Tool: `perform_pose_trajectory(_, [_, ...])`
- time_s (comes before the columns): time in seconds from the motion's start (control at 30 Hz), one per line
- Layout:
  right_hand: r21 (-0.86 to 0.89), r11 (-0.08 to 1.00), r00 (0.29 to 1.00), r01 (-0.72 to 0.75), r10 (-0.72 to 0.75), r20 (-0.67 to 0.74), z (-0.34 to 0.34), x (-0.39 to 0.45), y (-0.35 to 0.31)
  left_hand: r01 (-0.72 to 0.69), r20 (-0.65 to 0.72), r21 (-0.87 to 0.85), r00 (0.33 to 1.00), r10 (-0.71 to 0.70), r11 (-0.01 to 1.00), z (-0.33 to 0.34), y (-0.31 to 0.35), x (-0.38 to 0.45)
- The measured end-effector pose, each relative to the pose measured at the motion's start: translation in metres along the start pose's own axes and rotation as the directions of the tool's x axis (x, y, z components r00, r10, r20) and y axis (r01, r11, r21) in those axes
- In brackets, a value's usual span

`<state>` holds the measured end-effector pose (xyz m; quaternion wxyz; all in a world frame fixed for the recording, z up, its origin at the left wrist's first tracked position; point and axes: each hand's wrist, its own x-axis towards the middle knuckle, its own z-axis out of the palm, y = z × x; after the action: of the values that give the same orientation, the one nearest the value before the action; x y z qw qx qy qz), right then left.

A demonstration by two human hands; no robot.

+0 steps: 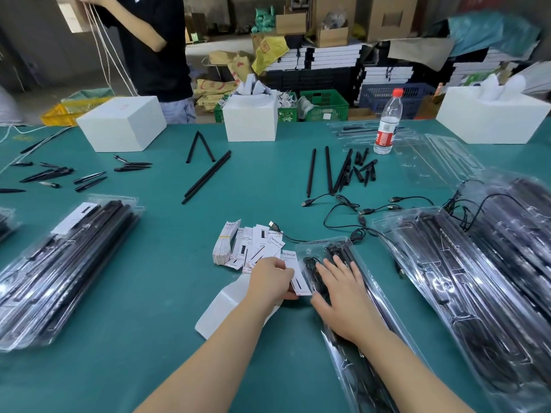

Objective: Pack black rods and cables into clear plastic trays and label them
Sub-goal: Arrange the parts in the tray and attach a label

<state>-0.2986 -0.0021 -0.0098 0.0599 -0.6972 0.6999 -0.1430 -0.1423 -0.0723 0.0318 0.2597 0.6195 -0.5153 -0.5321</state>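
A cluttered storeroom of cardboard boxes, stacked cartons and green crates fills the top of the frame behind our green table [167, 293]. At upper left a person in a black shirt [149, 46] stands at the far edge, handling white strings. Filled trays lie in heaps at the right [483, 281] and left [59, 263] edges. Three white boxes [122, 123] sit along the far side, and a water bottle [387, 126] stands upright at upper right beside empty clear trays [432, 159]. Loose rods [207, 177] lie at centre and right of centre, with short black tips [365, 171] near them and more at left. Cables [369, 210] trail across the table right of centre. Below centre, we work on one tray [369, 317] already holding rods and a coiled cable. Our right hand [346, 302] lies flat on it, fingers spread and straight, pressing down. Our left hand [272, 281] pinches a white label [298, 278] between thumb and fingers at the tray's left edge; whether the label touches the tray we cannot tell. A fanned pile of labels [247, 248] lies just above that hand, and a white sheet [220, 311] lies under the wrist.
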Motion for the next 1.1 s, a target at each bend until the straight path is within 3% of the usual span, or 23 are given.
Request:
perform_pose_trajectory(0.3, [0.023,1.0,1.0,0.005,-0.005,-0.011,-0.001,0.0,0.0,0.051,0.035,-0.024,0.998,-0.05,0.998,0.0,0.005,-0.001])
perform_pose_trajectory(0.77, [0.017,1.0,1.0,0.003,-0.003,-0.015,0.001,0.0,0.001,-0.001,-0.009,-0.041,1.0,0.0,0.999,0.007,0.007,0.002])
perform_pose_trajectory(0.9, [0.039,0.999,1.0,0.002,-0.001,-0.017,0.0,-0.001,0.0,0.002,-0.022,-0.1,1.0,-0.005,0.995,0.006,0.009,0.002])
perform_pose_trajectory(1.1, [0.059,0.998,1.0,0.008,-0.006,-0.027,0.0,-0.001,0.0,0.079,0.108,-0.266,0.993,-0.052,0.961,0.005,0.009,0.009])
